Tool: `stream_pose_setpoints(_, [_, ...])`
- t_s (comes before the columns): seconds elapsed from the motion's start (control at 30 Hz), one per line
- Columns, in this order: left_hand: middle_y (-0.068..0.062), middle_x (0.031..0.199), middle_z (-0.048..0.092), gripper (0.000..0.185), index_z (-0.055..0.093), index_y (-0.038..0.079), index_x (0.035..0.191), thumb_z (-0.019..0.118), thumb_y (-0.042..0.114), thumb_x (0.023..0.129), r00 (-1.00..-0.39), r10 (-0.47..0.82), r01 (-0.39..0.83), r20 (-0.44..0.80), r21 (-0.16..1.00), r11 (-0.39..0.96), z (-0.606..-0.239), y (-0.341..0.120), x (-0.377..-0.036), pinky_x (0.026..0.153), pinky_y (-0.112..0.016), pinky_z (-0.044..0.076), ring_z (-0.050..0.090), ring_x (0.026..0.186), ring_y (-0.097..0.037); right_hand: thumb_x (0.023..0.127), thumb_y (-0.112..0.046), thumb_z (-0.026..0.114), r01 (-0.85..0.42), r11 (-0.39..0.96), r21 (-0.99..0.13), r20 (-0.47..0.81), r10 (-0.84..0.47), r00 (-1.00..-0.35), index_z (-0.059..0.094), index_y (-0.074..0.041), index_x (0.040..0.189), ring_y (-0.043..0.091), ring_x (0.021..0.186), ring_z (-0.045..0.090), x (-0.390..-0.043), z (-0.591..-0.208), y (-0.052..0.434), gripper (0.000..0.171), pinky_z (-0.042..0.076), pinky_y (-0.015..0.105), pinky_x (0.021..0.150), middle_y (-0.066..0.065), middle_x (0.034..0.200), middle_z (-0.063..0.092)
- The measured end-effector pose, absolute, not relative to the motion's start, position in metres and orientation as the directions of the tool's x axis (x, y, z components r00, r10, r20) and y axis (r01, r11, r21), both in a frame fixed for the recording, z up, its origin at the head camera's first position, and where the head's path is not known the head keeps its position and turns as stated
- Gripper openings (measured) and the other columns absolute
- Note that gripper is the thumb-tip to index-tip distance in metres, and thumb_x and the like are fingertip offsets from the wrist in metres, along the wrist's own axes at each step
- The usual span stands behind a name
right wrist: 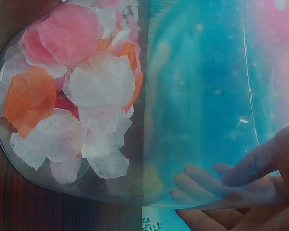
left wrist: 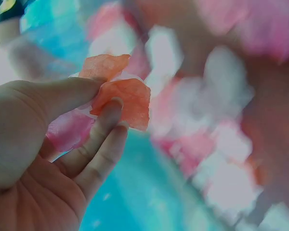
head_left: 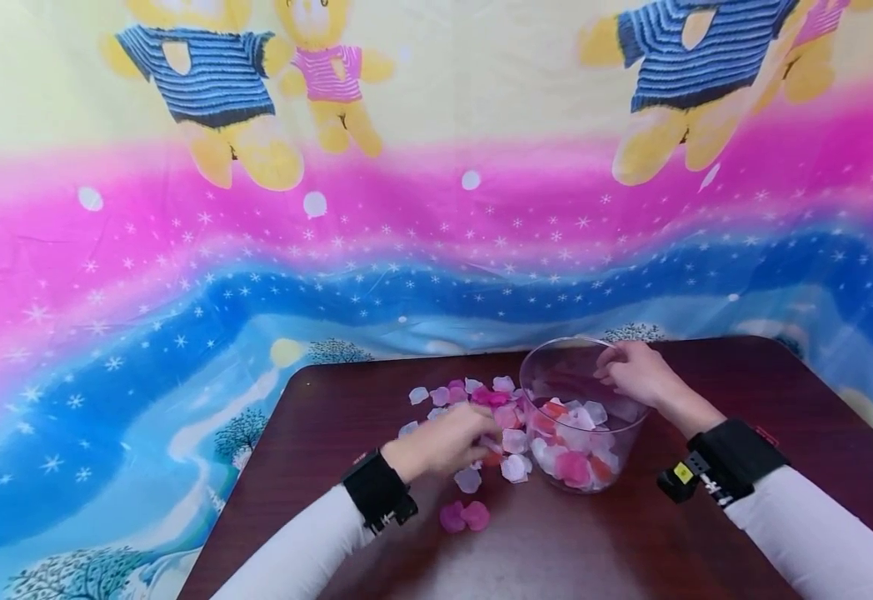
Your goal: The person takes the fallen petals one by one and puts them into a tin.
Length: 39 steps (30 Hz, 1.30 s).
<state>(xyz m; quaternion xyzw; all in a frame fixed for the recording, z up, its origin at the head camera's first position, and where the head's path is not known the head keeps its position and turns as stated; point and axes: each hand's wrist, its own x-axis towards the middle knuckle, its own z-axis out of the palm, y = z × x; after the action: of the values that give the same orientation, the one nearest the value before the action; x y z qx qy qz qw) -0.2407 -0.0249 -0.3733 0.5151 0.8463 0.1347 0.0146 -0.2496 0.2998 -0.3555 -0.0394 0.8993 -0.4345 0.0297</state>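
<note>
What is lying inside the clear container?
Inside the clear container lie many white, pink and orange petals. Any petals deeper inside are covered by the outer ones and cannot be seen.

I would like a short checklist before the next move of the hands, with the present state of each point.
1. Left hand pinches orange petals: ok.
2. Right hand holds the clear container at its rim: ok.
3. Mouth of the container uncovered: ok.
4. Pinched petals above the container: not ok; the left hand is beside it.
5. No loose petals left on the table: not ok; many lie beside the container, and pink ones nearer the person.
6. Exact number of pinched petals: cannot tell; they overlap.
</note>
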Motion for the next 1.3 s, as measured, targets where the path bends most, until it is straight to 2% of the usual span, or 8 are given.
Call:
stream_pose_setpoints(0.1, [0.003, 0.095, 0.068, 0.011, 0.077, 0.012, 0.103, 0.077, 0.013, 0.093, -0.486, 0.859, 0.869, 0.160, 0.196, 0.455, -0.344, -0.028, -0.248, 0.080, -0.013, 0.051, 0.063, 0.089, -0.005, 0.100, -0.002, 0.041, -0.036, 0.616, -0.787, -0.028, -0.094, -0.995, 0.056, 0.014, 0.122, 0.044, 0.111, 0.066, -0.250, -0.355, 0.300, 0.032, 0.057, 0.046, 0.087, 0.032, 0.117, 0.066])
stream_pose_setpoints(0.17, [0.001, 0.095, 0.068, 0.010, 0.077, 0.011, 0.103, 0.077, 0.012, 0.093, -0.476, 0.857, 0.878, 0.199, 0.167, 0.449, -0.323, -0.028, -0.253, 0.080, -0.016, 0.051, 0.064, 0.090, -0.007, 0.100, -0.003, 0.041, -0.031, 0.614, -0.789, -0.034, -0.094, -0.995, 0.056, 0.014, 0.122, 0.044, 0.111, 0.066, -0.250, -0.355, 0.300, 0.032, 0.057, 0.047, 0.088, 0.032, 0.118, 0.066])
stream_pose_setpoints(0.33, [0.000, 0.100, 0.068, 0.013, 0.076, 0.009, 0.107, 0.074, 0.008, 0.095, -0.444, 0.854, 0.895, 0.272, 0.187, 0.405, -0.278, -0.011, -0.256, 0.079, -0.016, 0.051, 0.063, 0.090, -0.009, 0.100, -0.003, 0.041, -0.029, 0.613, -0.790, -0.037, -0.095, -0.995, 0.056, 0.014, 0.122, 0.044, 0.111, 0.065, -0.249, -0.353, 0.301, 0.031, 0.057, 0.047, 0.088, 0.031, 0.116, 0.066])
stream_pose_setpoints(0.53, [0.000, 0.104, 0.068, 0.016, 0.076, 0.010, 0.111, 0.073, 0.009, 0.095, -0.369, 0.885, 0.927, 0.283, 0.187, 0.326, -0.262, 0.033, -0.258, 0.084, -0.015, 0.048, 0.062, 0.093, -0.009, 0.099, -0.002, 0.041, -0.038, 0.621, -0.783, -0.026, -0.093, -0.995, 0.056, 0.016, 0.121, 0.046, 0.110, 0.065, -0.249, -0.353, 0.304, 0.033, 0.058, 0.047, 0.087, 0.031, 0.114, 0.067])
stream_pose_setpoints(0.63, [-0.001, 0.107, 0.068, 0.022, 0.074, 0.010, 0.117, 0.073, 0.011, 0.096, -0.358, 0.899, 0.929, 0.250, 0.195, 0.316, -0.265, 0.051, -0.259, 0.083, -0.013, 0.047, 0.062, 0.093, -0.009, 0.099, -0.004, 0.042, -0.035, 0.631, -0.775, -0.031, -0.093, -0.995, 0.056, 0.016, 0.122, 0.045, 0.109, 0.066, -0.250, -0.354, 0.302, 0.034, 0.058, 0.046, 0.086, 0.031, 0.113, 0.068])
stream_pose_setpoints(0.87, [-0.001, 0.122, 0.065, 0.034, 0.069, 0.012, 0.129, 0.074, 0.018, 0.096, -0.414, 0.884, 0.905, 0.219, 0.203, 0.374, -0.272, 0.056, -0.264, 0.084, -0.012, 0.047, 0.064, 0.097, -0.008, 0.100, -0.005, 0.043, -0.034, 0.640, -0.767, -0.035, -0.095, -0.995, 0.057, 0.015, 0.122, 0.042, 0.108, 0.067, -0.249, -0.352, 0.298, 0.032, 0.058, 0.045, 0.085, 0.031, 0.116, 0.067])
stream_pose_setpoints(1.1, [-0.006, 0.127, 0.066, 0.034, 0.068, 0.011, 0.130, 0.073, 0.020, 0.097, -0.468, 0.858, 0.879, 0.212, 0.208, 0.429, -0.268, 0.020, -0.273, 0.084, -0.023, 0.051, 0.066, 0.096, -0.015, 0.099, -0.003, 0.043, -0.067, 0.644, -0.762, -0.001, -0.104, -0.995, 0.058, 0.015, 0.118, 0.044, 0.107, 0.068, -0.250, -0.348, 0.297, 0.030, 0.058, 0.046, 0.084, 0.032, 0.114, 0.068])
stream_pose_setpoints(1.3, [-0.001, 0.126, 0.066, 0.032, 0.070, 0.014, 0.126, 0.075, 0.023, 0.096, -0.545, 0.822, 0.835, 0.165, 0.191, 0.516, -0.285, -0.022, -0.278, 0.084, -0.023, 0.053, 0.067, 0.096, -0.012, 0.099, -0.002, 0.043, -0.056, 0.639, -0.768, -0.011, -0.100, -0.995, 0.057, 0.015, 0.119, 0.045, 0.109, 0.066, -0.249, -0.353, 0.300, 0.030, 0.058, 0.044, 0.083, 0.032, 0.114, 0.068])
